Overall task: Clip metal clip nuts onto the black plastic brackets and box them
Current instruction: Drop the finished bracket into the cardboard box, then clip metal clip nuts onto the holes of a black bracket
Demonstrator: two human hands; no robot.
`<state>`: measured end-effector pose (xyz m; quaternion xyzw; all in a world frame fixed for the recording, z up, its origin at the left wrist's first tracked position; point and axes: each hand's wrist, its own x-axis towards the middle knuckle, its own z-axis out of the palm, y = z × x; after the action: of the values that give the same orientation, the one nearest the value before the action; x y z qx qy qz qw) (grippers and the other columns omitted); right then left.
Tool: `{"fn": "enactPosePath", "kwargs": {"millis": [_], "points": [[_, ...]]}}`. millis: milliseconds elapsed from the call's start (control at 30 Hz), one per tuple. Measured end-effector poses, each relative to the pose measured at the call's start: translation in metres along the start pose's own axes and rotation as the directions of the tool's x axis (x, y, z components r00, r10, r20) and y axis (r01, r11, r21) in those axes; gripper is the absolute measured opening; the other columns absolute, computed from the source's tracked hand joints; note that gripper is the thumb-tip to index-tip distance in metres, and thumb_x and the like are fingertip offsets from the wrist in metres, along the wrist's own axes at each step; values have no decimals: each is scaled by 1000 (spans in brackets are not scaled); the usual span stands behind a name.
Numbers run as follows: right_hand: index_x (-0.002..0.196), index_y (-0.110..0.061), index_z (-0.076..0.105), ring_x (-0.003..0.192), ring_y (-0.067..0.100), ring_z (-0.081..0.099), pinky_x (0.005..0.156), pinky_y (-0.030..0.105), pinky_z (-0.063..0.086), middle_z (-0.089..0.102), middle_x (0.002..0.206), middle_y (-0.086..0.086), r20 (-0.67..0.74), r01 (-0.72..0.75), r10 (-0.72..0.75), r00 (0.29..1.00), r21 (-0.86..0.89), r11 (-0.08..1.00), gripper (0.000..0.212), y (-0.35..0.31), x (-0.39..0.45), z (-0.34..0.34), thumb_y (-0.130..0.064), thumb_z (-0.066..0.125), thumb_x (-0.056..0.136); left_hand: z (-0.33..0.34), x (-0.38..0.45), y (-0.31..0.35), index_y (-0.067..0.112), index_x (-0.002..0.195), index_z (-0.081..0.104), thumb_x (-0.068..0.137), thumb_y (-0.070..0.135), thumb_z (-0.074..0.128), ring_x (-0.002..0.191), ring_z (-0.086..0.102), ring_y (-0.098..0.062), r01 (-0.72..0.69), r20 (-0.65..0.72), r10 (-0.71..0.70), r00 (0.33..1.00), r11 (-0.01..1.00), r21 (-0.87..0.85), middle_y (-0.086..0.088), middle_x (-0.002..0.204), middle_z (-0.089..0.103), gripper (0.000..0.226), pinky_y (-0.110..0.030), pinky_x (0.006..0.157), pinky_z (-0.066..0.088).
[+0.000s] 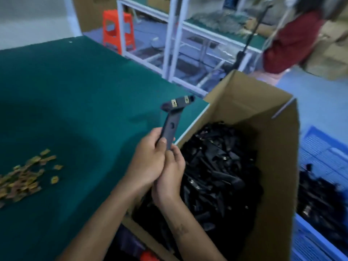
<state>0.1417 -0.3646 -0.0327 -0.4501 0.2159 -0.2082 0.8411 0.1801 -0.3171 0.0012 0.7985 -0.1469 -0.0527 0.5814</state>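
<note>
Fingers of my left hand (pixel 148 162) and right hand (pixel 172 172) clamp the stem of a black T-shaped plastic bracket (pixel 172 119) with two brass-coloured metal clip nuts (pixel 174 103), over the green desk (pixel 66 91) edge beside the brown cardboard box (pixel 278 147) of brackets.

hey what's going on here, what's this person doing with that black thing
A person is holding a T-shaped black plastic bracket by its stem with both the left hand and the right hand. Two metal clip nuts are already on its crossbar. It is held up at the table edge, beside a cardboard box full of black brackets. Loose clip nuts lie on the green table.
</note>
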Motion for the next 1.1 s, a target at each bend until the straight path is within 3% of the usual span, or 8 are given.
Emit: {"fn": "enactPosePath", "kwargs": {"millis": [100, 233, 367, 500, 700, 900, 1033, 1100], "points": [[78, -3, 66, 76, 27, 58, 71, 38, 46, 60, 75, 12, -213, -121, 144, 966, 120, 985, 21, -8, 29, -56, -1, 50, 92, 58, 4, -7, 20, 132, 62, 101, 14, 49, 115, 64, -18, 35, 148, -48, 988, 996, 88, -2, 123, 70, 33, -39, 102, 49], [77, 1, 55, 72, 27, 50, 63, 36, 41, 53, 77, 15, -569, -276, 265, 779, 68, 959, 14, -4, 65, -125, -2, 53, 90, 117, -15, -40, 17, 148, 46, 104, 24, 44, 133, 52, -25, 135, 402, -234, 885, 956, 260, -8, 147, 54, 45, -36, 109, 42], [87, -2, 56, 57, 21, 46, 49, 29, 39, 54, 75, 14, -562, -275, 342, 753, 204, 940, 19, 0, 103, -160, 2, 42, 100, 132, -44, -77, 23, 146, 49, 103, 24, 44, 132, 53, -23, 205, 564, -364, 741, 923, 326, -6, 144, 57, 44, -28, 106, 41], [133, 0, 51, 87, 20, 62, 91, 29, 53, 60, 112, 16, -453, -399, 398, 797, 99, 912, 31, 10, 132, -198, 3, 35, 107, 119, -59, -101, 19, 152, 43, 105, 30, 44, 140, 45, -18, 301, 600, -479, 641, 876, 378, -2, 154, 48, 48, -18, 103, 32], [120, 7, 63, 79, 30, 69, 70, 33, 55, 73, 91, 21, -439, -472, 408, 801, -44, 880, 25, 26, 123, -191, 5, 49, 99, 102, -49, -97, 24, 143, 55, 104, 31, 46, 134, 51, -12, 329, 507, -448, 736, 892, 310, 5, 143, 57, 40, -15, 94, 34], [82, -16, 70, 54, 18, 59, 49, 24, 48, 66, 56, 0, -499, -145, 81, 863, -91, 985, 15, -25, 118, -128, -5, 62, 86, 66, -24, -21, 27, 135, 60, 88, 41, 49, 125, 59, -11, 186, 540, -155, 827, 982, -3, 1, 136, 65, 50, -32, 111, 44], [85, -28, 67, 72, 9, 60, 83, 34, 48, 66, 81, -3, -197, 35, -95, 976, -291, 956, 19, -69, 108, -69, -13, 58, 92, -22, -6, 17, 22, 143, 54, 88, 43, 51, 115, 55, 11, 63, 344, 31, 938, 964, -257, 5, 139, 60, 59, -14, 103, 40], [87, -32, 68, 69, -1, 61, 76, 24, 52, 67, 79, -10, -18, 118, -141, 990, -452, 884, 28, -76, 98, -31, -12, 53, 100, -86, -12, 14, 21, 130, 64, 95, 28, 56, 107, 61, 7, -13, 96, 51, 994, 933, -359, 9, 127, 65, 37, -20, 95, 48]]}}
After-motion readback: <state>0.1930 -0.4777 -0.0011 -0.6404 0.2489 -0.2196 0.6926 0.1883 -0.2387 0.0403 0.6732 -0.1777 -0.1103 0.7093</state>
